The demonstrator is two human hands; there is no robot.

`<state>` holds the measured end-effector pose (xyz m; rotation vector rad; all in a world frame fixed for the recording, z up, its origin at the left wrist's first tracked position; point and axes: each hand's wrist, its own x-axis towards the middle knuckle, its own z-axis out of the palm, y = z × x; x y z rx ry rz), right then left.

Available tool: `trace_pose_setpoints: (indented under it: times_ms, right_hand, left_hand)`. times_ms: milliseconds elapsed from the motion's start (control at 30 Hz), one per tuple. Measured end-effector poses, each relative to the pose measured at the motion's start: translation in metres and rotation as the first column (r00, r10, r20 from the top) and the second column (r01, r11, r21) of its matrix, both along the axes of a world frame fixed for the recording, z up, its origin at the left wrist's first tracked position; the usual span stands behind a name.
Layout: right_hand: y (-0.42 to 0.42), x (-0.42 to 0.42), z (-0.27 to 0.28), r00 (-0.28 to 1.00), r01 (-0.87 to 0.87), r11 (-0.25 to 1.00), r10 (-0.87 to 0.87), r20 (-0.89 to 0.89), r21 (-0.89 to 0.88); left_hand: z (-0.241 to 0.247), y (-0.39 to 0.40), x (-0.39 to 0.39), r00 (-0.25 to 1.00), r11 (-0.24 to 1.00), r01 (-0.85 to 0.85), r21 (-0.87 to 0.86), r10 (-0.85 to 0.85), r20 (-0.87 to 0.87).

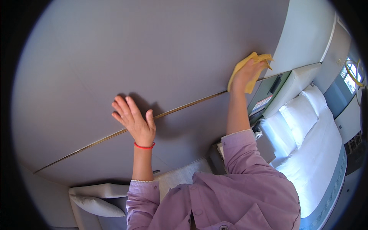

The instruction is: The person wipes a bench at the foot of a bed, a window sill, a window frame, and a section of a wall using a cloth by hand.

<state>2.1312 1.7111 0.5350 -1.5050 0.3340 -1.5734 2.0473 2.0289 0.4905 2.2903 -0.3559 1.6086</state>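
Observation:
My right hand [247, 75] holds a yellow cloth [235, 75] flat against the grey wall panel [161, 51], near its right edge. The cloth's loose corners stick out past my fingers. Below it runs a thin gold trim strip [189, 105] that slants across the wall. My left hand [133, 122], with a red cord bracelet at the wrist, is raised in front of the strip with its thumb spread and nothing in it. Its shadow falls on the panel; whether the fingertips touch the surface I cannot tell.
To the right is a bed with white pillows [299, 118] and a white quilt [313, 166]. A bedside table [263, 146] stands between bed and wall. At lower left is a sofa [112, 191] with a pale cushion [96, 205]. A wall socket [156, 171] sits low down.

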Motion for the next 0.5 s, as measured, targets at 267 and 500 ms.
trace_pose_setpoints:
  times_ms: [267, 500]
  right_hand:
    - [0.108, -0.033, -0.045, 0.928, -0.265, 0.921, 0.164, -0.334, -0.286]
    - [-0.083, 0.02, -0.015, 0.992, 0.01, 0.989, 0.008, -0.127, 0.144]
  left_hand:
    - [0.006, -0.079, 0.028, 0.991, 0.979, -0.12, 0.162, 0.108, 0.076]
    - [0.004, -0.086, 0.034, 0.97, 0.962, -0.189, 0.196, 0.152, 0.191]
